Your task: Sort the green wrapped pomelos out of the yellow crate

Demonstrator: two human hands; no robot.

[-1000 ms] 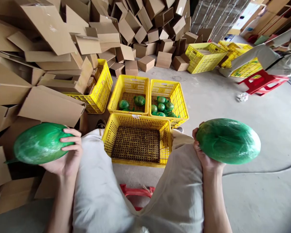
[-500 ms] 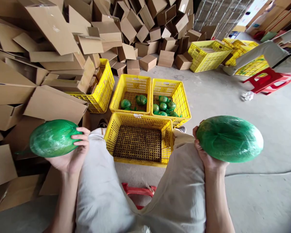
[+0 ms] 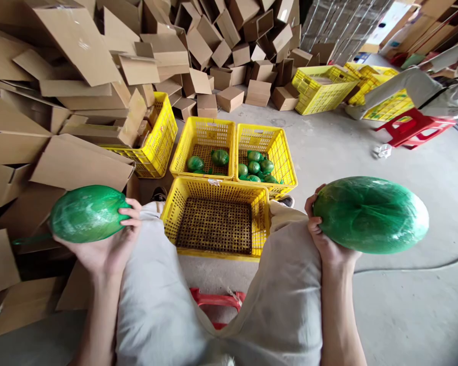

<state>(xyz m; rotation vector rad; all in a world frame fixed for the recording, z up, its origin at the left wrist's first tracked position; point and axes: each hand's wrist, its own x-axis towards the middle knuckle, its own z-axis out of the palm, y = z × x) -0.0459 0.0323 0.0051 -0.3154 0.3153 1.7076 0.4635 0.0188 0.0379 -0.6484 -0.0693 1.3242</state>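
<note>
two hands raised palm-up | left hand [image 3: 107,249] grips small wrapped fruit [image 3: 86,213] | right hand [image 3: 328,244] cups large wrapped fruit [image 3: 370,214]

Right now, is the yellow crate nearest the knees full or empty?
Empty: the nearest yellow crate shows only its bare mesh floor; both wrapped fruits remain in the hands.

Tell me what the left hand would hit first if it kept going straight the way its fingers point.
The left hand cups a green wrapped fruit, fingers pointing up and forward. Beyond it, probably the cardboard box just above; depth is unclear.
</note>
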